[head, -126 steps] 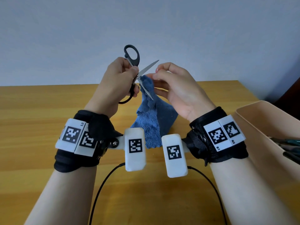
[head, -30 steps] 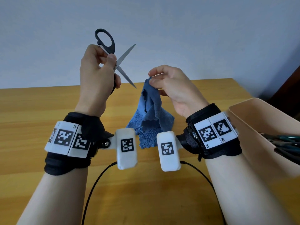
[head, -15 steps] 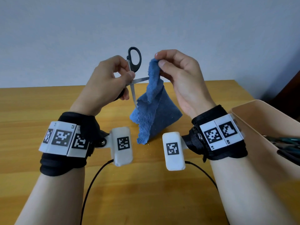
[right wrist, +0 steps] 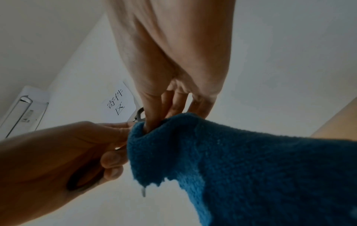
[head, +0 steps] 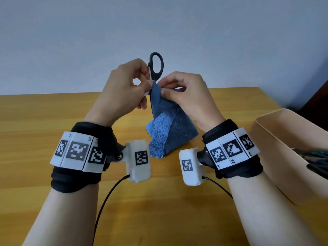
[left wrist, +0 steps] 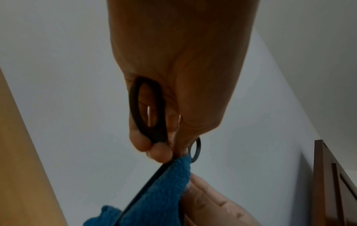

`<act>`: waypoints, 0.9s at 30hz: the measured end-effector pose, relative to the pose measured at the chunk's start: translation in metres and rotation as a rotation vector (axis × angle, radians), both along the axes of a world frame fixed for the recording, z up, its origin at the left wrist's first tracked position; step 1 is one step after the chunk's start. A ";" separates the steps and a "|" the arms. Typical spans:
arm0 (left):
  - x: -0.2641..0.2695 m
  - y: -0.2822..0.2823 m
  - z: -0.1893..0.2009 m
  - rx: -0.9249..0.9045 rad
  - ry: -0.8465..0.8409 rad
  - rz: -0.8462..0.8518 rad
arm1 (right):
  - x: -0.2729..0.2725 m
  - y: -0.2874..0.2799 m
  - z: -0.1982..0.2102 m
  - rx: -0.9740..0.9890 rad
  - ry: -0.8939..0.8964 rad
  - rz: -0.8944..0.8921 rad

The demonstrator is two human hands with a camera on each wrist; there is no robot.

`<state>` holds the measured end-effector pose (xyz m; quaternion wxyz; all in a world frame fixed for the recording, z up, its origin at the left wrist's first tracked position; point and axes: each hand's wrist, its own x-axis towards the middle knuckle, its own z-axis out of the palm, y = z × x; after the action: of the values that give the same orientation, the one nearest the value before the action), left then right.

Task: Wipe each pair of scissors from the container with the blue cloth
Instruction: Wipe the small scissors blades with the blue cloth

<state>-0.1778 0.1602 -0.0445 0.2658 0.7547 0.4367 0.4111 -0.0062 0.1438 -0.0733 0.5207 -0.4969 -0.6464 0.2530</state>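
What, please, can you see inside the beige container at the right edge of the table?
Inside the beige plastic container, dark and teal scissor handles show over its rim; the wall and the frame edge hide their blades and number.

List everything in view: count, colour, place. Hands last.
Black-handled metal scissors: one, black and silver, held up over the table, blade against the cloth.
Blue fluffy cloth: one, blue, top pinched at the blade, bottom resting on the table.
Beige plastic container: one, beige, right edge of the table.
Other scissors: count unclear, dark and teal, inside the container.
Wooden table: one, yellow-brown.
Paper sign: one, white, on the wall.
Left hand: grips the scissors.
Right hand: pinches the cloth.
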 end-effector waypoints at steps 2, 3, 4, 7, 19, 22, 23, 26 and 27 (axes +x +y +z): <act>-0.001 0.000 0.001 -0.001 -0.003 -0.011 | 0.002 -0.001 0.001 -0.020 -0.006 0.020; -0.001 -0.001 0.001 -0.001 -0.002 -0.017 | 0.003 -0.002 0.002 -0.028 -0.007 0.029; -0.001 -0.001 0.001 0.000 0.001 -0.021 | 0.003 -0.002 0.002 -0.035 -0.008 0.034; 0.000 -0.001 0.001 0.006 0.014 -0.026 | 0.002 -0.003 0.002 -0.072 -0.048 0.042; -0.011 -0.002 0.004 -0.059 0.005 -0.071 | 0.007 -0.011 0.014 -0.278 -0.078 0.082; -0.005 -0.004 0.004 -0.049 0.016 -0.097 | 0.007 -0.014 0.016 -0.266 -0.024 0.088; -0.003 -0.005 0.004 -0.048 0.018 -0.115 | 0.007 -0.015 0.016 -0.257 0.001 0.107; -0.001 -0.007 0.005 -0.048 0.006 -0.162 | 0.006 -0.016 0.018 -0.245 0.059 0.134; -0.001 -0.007 0.005 -0.051 -0.002 -0.167 | 0.006 -0.016 0.019 -0.246 0.075 0.142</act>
<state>-0.1783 0.1531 -0.0399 0.3189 0.7811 0.3822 0.3770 -0.0006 0.1277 -0.0547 0.4604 -0.5003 -0.6241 0.3850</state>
